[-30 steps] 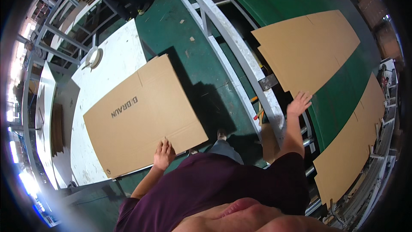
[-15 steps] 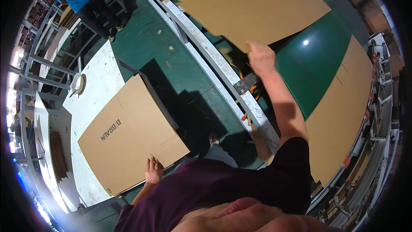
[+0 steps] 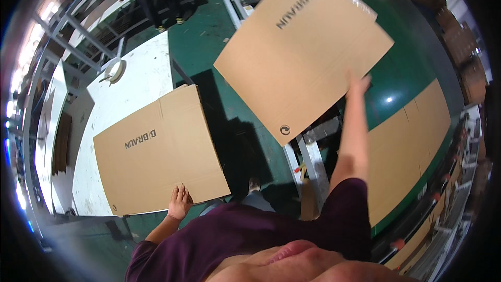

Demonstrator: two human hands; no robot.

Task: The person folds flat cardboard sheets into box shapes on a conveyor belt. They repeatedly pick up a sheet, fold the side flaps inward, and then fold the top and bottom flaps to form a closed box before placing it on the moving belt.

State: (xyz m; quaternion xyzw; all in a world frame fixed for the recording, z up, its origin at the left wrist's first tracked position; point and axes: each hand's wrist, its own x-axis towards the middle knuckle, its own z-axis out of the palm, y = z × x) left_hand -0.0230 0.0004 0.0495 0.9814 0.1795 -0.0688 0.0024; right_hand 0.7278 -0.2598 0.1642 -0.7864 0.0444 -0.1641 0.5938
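Cardboard stack [image 3: 151,169]: 8 o'clock; left hand [image 3: 180,202] flat atop, likely steadying.
Raised sheet [image 3: 308,68]: 1 o'clock; right hand [image 3: 358,84] grips edge, apparently supporting.

From the person's head, we look forward and steeply down through a wide fisheye lens (straight edges bow near its rim). Close below us is a dark purple cloth shirt [image 3: 250,230]; beyond come the bare left hand [image 3: 180,203] and bare right hand [image 3: 357,85], a white flat table [image 3: 143,65] leftward, a smooth green belt [image 3: 399,73] rightward.
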